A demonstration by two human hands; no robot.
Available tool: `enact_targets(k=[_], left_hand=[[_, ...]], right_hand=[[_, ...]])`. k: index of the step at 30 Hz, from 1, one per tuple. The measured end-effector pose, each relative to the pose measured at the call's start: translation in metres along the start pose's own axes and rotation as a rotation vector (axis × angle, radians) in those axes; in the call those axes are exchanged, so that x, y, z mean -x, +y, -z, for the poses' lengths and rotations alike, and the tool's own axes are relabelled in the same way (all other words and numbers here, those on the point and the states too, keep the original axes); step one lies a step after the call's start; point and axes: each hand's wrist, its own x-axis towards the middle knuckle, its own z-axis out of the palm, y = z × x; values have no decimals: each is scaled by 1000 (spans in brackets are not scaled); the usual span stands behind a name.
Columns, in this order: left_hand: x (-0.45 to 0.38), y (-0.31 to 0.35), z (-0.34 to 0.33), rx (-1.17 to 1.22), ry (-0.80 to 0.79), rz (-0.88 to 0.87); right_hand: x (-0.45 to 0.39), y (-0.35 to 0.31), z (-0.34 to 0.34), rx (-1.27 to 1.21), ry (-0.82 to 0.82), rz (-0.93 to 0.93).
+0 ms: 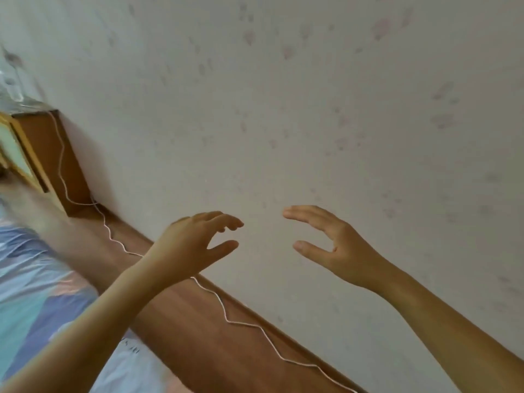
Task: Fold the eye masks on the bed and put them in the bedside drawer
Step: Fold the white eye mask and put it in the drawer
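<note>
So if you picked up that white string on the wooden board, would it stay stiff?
Probably not. The white cord lies in wavy kinks along the wooden headboard, so it likely flops and dangles. It looks thin, so probably light. Neither hand touches it.

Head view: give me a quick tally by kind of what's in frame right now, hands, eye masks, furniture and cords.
Hands: 2, left hand and right hand, both open and holding nothing
Eye masks: 0 in view
Wooden headboard: 1
Wooden bedside cabinet: 1
White cord along the headboard: 1
Patterned bedding: 1
Total: 6
</note>
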Motion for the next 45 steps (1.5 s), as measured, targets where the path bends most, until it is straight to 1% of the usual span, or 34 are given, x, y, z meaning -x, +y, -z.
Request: enact_targets(k=[5, 9, 12, 15, 18, 22, 24, 28, 32, 36, 39, 45], left_hand=[[-47, -55, -1, -32, 73, 163], [-66, -122, 0, -65, 116, 288], [-74, -160, 5, -48, 166, 404], [-78, -183, 14, -68, 184, 496], [-80, -208, 25, -99, 219, 589], [-78, -244, 31, -108, 272, 730], [-81, -257, 31, -157, 300, 801], [-92, -273, 31, -239, 339, 970], [-99, -283, 31, -277, 340, 1084], [-98, -297, 38, -309, 348, 1196], [-96, -318, 44, -314, 335, 1231], [-110, -391, 59, -329, 335, 1291]], right_hand=[[-116, 37, -4, -21, -101, 155], [-210, 47, -36, -44, -199, 276], [-268, 44, -57, -96, -266, 345], [-318, 40, -71, -117, -341, 435], [-368, 37, -87, -140, -383, 542], [-430, 38, -123, -187, -476, 655], [-465, 40, -145, -194, -519, 724], [-526, 42, -184, -286, -612, 818], [-568, 37, -212, -387, -720, 931], [-602, 27, -235, -451, -796, 993], [-632, 20, -249, -490, -815, 1030], [-705, 4, -289, -525, -858, 1019]])
